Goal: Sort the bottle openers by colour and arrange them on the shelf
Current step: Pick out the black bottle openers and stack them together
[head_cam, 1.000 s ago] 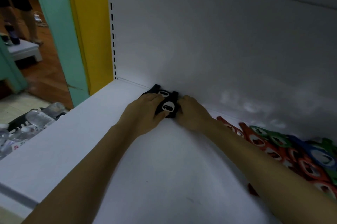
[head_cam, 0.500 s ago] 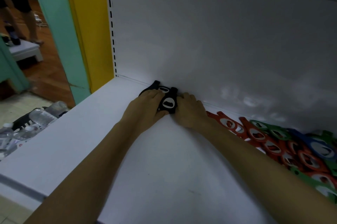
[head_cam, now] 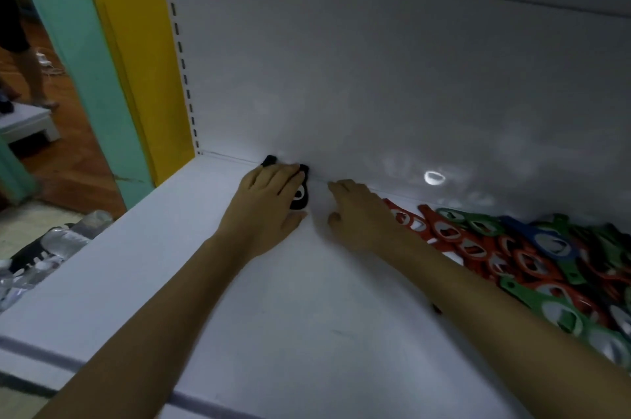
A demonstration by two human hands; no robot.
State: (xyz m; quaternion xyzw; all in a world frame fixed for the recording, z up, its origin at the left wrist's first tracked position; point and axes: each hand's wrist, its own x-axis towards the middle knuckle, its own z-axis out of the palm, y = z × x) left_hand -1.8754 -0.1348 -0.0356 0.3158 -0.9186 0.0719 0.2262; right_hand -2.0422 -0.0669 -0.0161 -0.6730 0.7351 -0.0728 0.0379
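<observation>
A few black bottle openers (head_cam: 299, 197) lie at the back of the white shelf (head_cam: 211, 282), against the rear panel. My left hand (head_cam: 269, 200) rests flat on top of them with straight fingers and hides most of them. A short way to their right, my right hand (head_cam: 358, 210) hovers over the bare shelf with loosely bent fingers, holding nothing. Further right lies a mixed pile of red (head_cam: 444, 230), green (head_cam: 478, 224) and blue (head_cam: 549, 242) bottle openers, partly hidden by my right forearm.
The white back panel (head_cam: 375, 77) stands right behind the openers. Left of the shelf are a yellow panel (head_cam: 136, 70) and a teal post (head_cam: 75, 60). Plastic bottles (head_cam: 51, 248) lie on the floor below. A person's legs (head_cam: 24, 53) are at far left.
My right hand has let go of the black openers and drawn back to the right, away from them. My left hand has stayed on them, now flatter over the stack.
</observation>
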